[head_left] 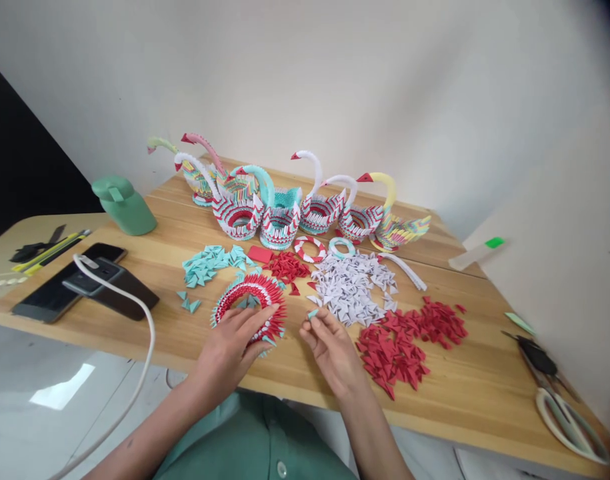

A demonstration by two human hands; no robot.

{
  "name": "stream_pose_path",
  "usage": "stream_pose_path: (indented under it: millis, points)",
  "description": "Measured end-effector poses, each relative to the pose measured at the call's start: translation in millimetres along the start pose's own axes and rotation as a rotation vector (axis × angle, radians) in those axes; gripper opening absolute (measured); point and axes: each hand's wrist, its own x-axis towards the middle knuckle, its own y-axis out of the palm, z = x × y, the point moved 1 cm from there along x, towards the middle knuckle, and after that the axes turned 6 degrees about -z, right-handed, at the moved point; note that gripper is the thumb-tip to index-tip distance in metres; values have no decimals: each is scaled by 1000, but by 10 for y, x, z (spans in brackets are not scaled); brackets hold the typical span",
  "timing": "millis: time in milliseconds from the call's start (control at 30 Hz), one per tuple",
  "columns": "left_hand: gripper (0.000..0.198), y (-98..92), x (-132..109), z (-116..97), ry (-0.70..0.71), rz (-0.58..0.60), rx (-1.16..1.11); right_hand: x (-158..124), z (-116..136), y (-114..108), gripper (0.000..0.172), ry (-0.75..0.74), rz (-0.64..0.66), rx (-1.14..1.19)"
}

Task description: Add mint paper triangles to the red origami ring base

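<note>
Head view, only one: my L hand (229,343) is closed on the near R side of the red-and-white ring (257,283), fingers over the rim, thumb on the outer wall. My R hand (332,350) has a small teal pc (312,313) pinched btwn thumb & fingertips, up off the table (305,373).

Key relation: ring lies L of my R fingertips, near but not touching, bare wood btwn. Ring's round, so no long axis; opening faces up, approx. The pc's own long axis I can't tell, fingers cover part of it. L hand is nearer the ring (on it, in fact); R hand sits btwn the ring & the red pile (397,347), w/ the white pile (352,287) just beyond. Loose teal pcs (207,263) are past the ring, far L.

Brands/labels: none I can read. Phone (45,293), green bottle (125,205) & scissors (567,417) show no legible txt.
</note>
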Motion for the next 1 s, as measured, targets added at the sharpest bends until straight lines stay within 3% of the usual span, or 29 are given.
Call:
stream_pose_path:
  millis: [133, 267, 433, 1000]
  points:
    - [37, -23, 17, -10, 13, -13, -6, -40, 15, 27, 25, -18, 3, -3]
    - [36, -36, 37, -14, 11, -27, -8, -86, 41, 61, 38, -19, 26, -11]
    - [36, -49, 50, -20, 13, -23, -27, -103, 31, 73, 23, -11, 54, -39]
    - [49, -116, 131, -128, -4, -3, -180, -89, -197, 114, 19, 110, 140, 50]
